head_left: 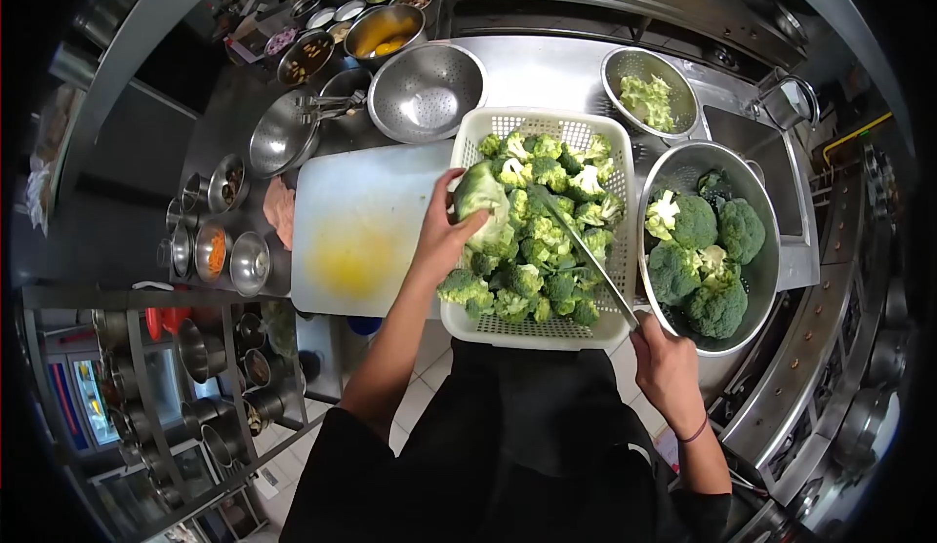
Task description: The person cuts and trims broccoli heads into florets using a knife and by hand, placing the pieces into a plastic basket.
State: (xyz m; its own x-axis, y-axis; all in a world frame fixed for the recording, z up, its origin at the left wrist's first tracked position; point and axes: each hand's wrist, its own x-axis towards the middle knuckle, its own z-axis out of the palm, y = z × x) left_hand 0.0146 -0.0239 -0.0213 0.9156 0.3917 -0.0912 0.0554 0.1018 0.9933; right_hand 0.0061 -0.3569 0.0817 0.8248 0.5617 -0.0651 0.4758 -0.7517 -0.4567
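My left hand [448,228] grips a head of broccoli [481,201] over the left side of a white plastic basket [625,167]. In my right hand [667,362] is the handle of a long knife [592,252], its blade pointing up and left across the basket toward the held head. Many cut broccoli florets [547,280] fill the basket. Right of it, a metal colander [769,280] holds several whole broccoli heads [717,304]. The blade's tip lies close to the held broccoli; whether it touches is unclear.
A white cutting board [371,201] with a yellow stain lies left of the basket. Behind stand a perforated metal bowl [427,89] and a colander with pale green trimmings [646,102]. Bowls of ingredients line the far left. A sink [747,148] is at the right.
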